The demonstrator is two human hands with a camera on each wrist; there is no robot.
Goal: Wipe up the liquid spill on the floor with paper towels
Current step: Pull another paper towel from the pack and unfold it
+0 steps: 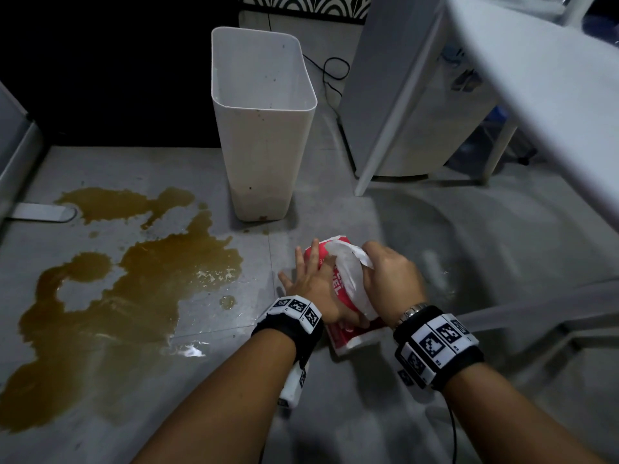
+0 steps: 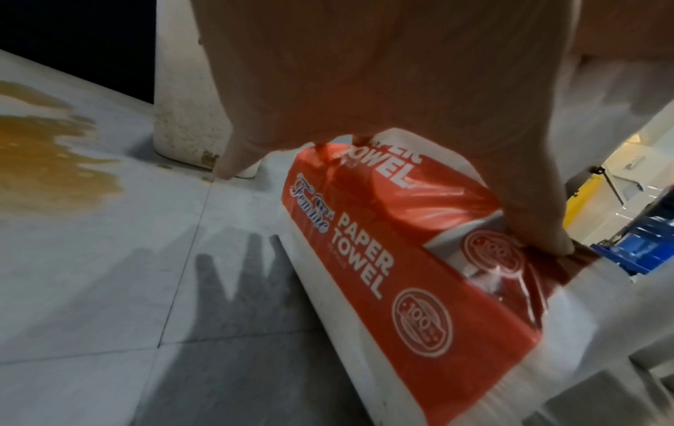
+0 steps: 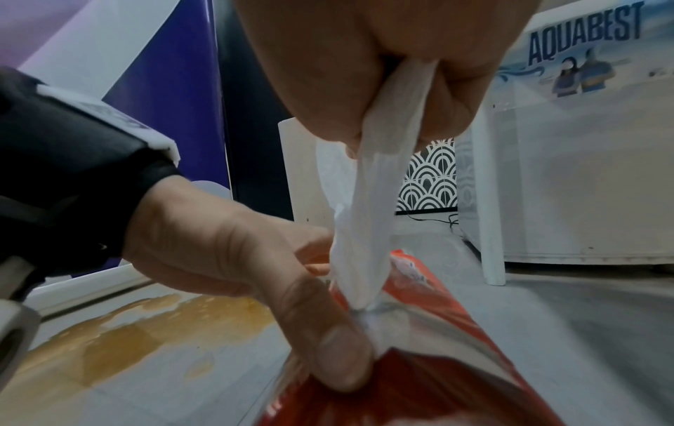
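Note:
A wide brown spill (image 1: pixel 134 279) covers the grey floor at the left. To its right, a red and white paper towel pack (image 1: pixel 346 336) lies on the floor. My left hand (image 1: pixel 310 279) presses on the pack with straight, spread fingers, and the thumb (image 3: pixel 328 354) bears down beside the opening. My right hand (image 1: pixel 392 279) pinches a white paper towel (image 1: pixel 348 269) that stretches up out of the pack (image 3: pixel 437 389). The left wrist view shows the pack's label (image 2: pixel 364 259) and the spill's edge (image 2: pixel 47 161).
A tall white bin (image 1: pixel 264 128) stands just behind the pack, next to the spill. White furniture legs (image 1: pixel 378 145) and a white tabletop (image 1: pixel 552 95) are at the right. A black cable (image 1: pixel 331 78) runs behind the bin. A grey cabinet edge (image 1: pixel 16 155) borders the left.

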